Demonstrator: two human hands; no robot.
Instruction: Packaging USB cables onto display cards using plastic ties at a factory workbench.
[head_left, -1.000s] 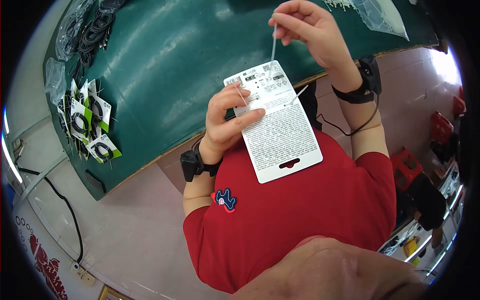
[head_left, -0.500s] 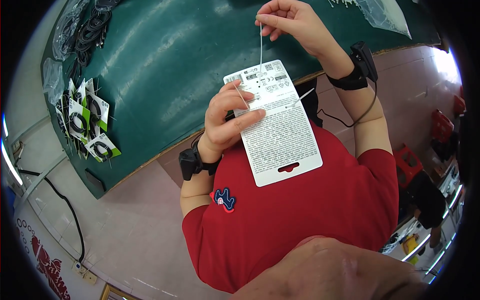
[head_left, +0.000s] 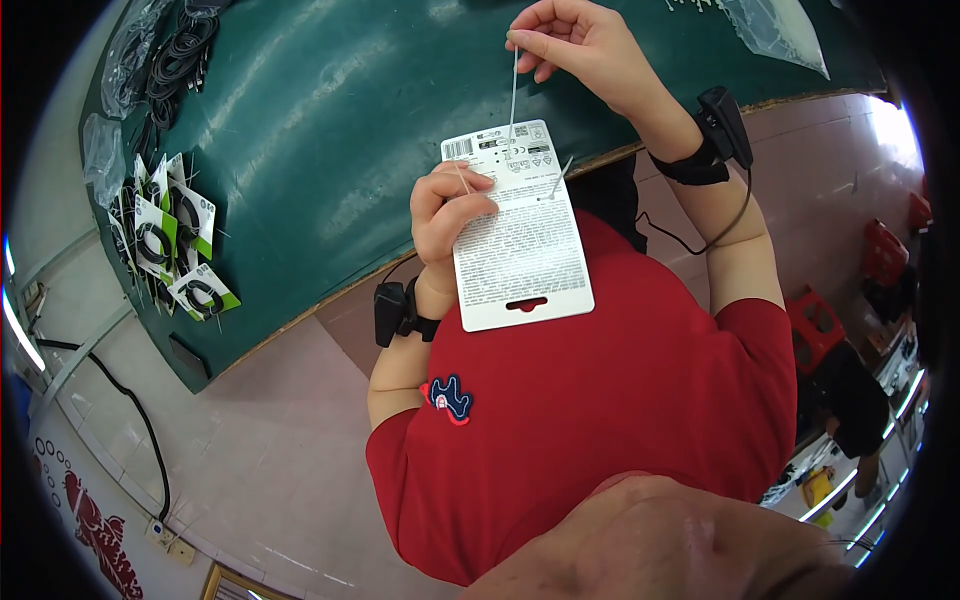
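My left hand is closed on the left edge of a white blister card, its printed back facing up and its hang hole nearest my body. My right hand pinches the upper end of a thin white cable tie beyond the card. That tie runs down to the far part of the card and looks taut. A second white tie sticks out of the card near its right edge. Another thin tie end shows by my left fingers. What lies on the card's underside is hidden.
Several carded black cables are heaped at the left of the green table. Behind them lie coiled black cables and clear plastic bags. A bag of white ties is at the far right. The table edge runs just beyond my body.
The card and my left hand have shifted left, the card's near end moving away from my body. My right hand stays almost in place, still pinching the tie.
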